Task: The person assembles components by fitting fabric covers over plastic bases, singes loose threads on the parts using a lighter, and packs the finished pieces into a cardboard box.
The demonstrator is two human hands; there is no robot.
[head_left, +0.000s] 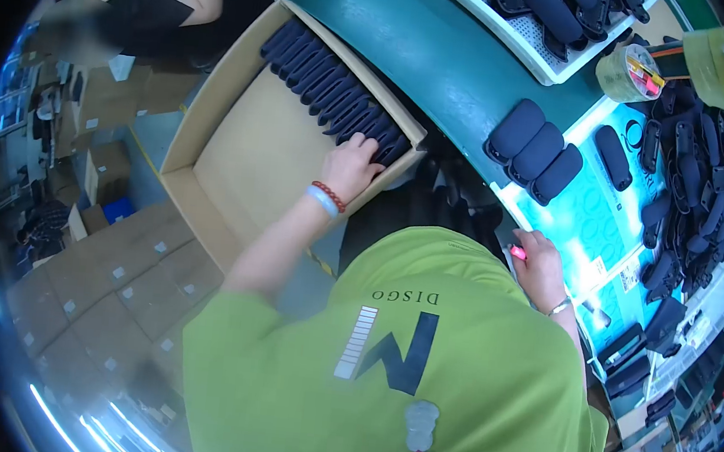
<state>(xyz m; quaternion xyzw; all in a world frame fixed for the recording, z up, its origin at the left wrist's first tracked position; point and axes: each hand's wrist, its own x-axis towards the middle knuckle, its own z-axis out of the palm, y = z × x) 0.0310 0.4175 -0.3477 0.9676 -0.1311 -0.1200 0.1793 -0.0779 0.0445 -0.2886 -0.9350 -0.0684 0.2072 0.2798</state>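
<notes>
My left hand point(353, 169), with a red bead bracelet at the wrist, reaches into an open cardboard box point(180, 143). Its fingers are closed on a black case point(387, 147) at the near end of a row of several black cases point(317, 75) standing along the box's far side. My right hand point(541, 265) is by the table's edge, its fingers closed round a small pink object point(518, 252). Up the table from it, three rounded black cases point(536, 151) lie side by side, and a single one point(613, 158) lies on a bright blue sheet point(599, 224).
A heap of black cases point(695, 188) lies at the right. A white tray point(550, 68) of black parts and a cup of pens point(629, 75) stand at the back. Cartons point(109, 315) cover the floor at left; a person point(170, 3) is at upper left.
</notes>
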